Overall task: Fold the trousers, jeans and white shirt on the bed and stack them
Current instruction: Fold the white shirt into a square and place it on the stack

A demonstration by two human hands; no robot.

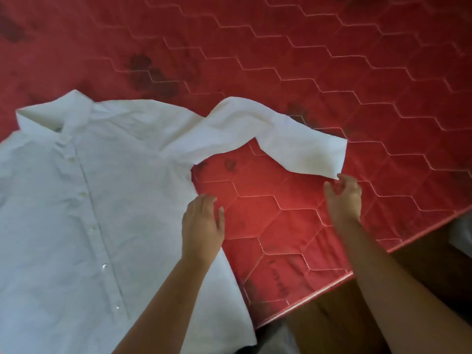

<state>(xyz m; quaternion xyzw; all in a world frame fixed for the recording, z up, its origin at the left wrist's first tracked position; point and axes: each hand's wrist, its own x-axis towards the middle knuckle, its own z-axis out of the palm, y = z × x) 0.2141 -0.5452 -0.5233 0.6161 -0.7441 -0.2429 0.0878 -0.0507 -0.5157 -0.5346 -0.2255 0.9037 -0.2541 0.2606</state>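
1. Nearest, beyond the near edge of the bed, a strip of brown floor (421, 267) shows, and both bare forearms reach in over it from the bottom of the view.
2. On the near-left part of the red quilted mattress (293, 226) lies the white shirt (76, 200), spread flat with its front up. Its hem end reaches the near edge, and its row of buttons (93, 228) runs away from that edge.
3. The left hand (203, 226) rests on the shirt's right side edge, just below the armpit. Its fingers are loose and slightly apart, gripping nothing.
4. To the right, close to the near edge, the right hand (343, 198) has its fingers curled. Thumb and fingertips close together on the lower corner of the cuff (316, 154), though blur softens the contact.
5. Farther in, the sleeve (240, 123) runs from the shoulder toward the right side of the bed, twisted near the shoulder, then bends at the elbow back toward the near edge.
6. The collar (56, 111) is the shirt's farthest part, pointing toward the far-left corner.
7. Beyond the shirt, dark stains (145, 70) mark the mattress, and the hexagon stitching carries on to the far edge.
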